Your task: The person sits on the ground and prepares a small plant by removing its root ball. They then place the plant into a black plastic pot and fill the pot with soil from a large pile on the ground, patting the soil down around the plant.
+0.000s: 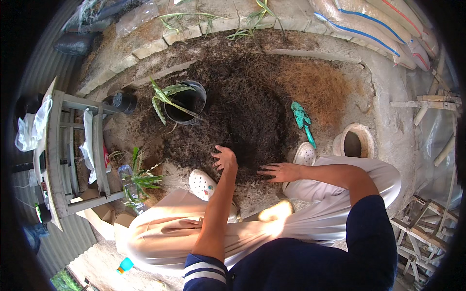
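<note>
A wide heap of dark, fibrous potting soil point(251, 105) lies on the concrete in front of me. Fingers spread, my left hand point(225, 159) is at the heap's near edge with nothing in it. My right hand point(278, 172) reaches in from the right, its fingers apart against the near soil, and it holds nothing. Beyond my left hand, a black plastic pot point(202, 92) stands in the soil. A cut plant stem with long leaves point(171, 103) leans across its rim. To the right lies a soil-smeared green hand trowel point(301, 117).
Brown coir fibre point(316, 87) spreads at the right, near a round clay pot point(368, 140). A small black pot point(123, 102) sits by a wooden table point(58, 156) at left. A leafy plant point(142, 178) stands near my knee. Filled sacks point(367, 29) are stacked at back right.
</note>
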The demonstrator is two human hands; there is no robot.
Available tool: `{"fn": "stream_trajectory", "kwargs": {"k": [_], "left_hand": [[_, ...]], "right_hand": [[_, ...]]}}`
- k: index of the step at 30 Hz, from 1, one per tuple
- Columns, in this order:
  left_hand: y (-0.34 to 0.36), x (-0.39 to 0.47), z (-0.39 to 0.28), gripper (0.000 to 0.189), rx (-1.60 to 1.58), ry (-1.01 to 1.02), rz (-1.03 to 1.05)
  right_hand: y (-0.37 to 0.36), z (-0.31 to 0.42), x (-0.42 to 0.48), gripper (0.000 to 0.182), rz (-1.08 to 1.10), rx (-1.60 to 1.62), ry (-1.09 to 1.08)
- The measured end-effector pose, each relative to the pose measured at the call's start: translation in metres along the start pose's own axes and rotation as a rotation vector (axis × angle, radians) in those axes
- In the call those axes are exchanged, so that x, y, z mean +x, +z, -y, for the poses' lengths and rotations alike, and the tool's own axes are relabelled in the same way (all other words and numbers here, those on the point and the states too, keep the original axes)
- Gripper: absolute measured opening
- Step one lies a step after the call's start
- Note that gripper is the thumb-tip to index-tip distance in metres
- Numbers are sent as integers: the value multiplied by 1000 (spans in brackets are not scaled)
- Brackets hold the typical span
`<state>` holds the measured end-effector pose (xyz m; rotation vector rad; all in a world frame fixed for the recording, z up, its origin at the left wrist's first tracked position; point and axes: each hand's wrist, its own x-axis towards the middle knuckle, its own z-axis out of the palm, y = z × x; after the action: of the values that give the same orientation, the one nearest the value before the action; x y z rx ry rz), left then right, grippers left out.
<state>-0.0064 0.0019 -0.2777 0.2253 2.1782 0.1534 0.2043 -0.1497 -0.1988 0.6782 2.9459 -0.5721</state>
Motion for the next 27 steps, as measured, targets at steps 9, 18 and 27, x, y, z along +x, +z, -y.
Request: {"fn": "stream_trajectory", "kwargs": {"k": [9, 18, 27], "left_hand": [[6, 20, 5, 75, -32, -5, 1], [-1, 6, 0, 76, -83, 9, 27], [2, 24, 0, 76, -72, -27, 17]], "right_hand": [[27, -30, 15, 24, -167, 32, -135], [-25, -22, 12, 34, -374, 213, 72], [-114, -107, -88, 33, -420, -114, 562]]}}
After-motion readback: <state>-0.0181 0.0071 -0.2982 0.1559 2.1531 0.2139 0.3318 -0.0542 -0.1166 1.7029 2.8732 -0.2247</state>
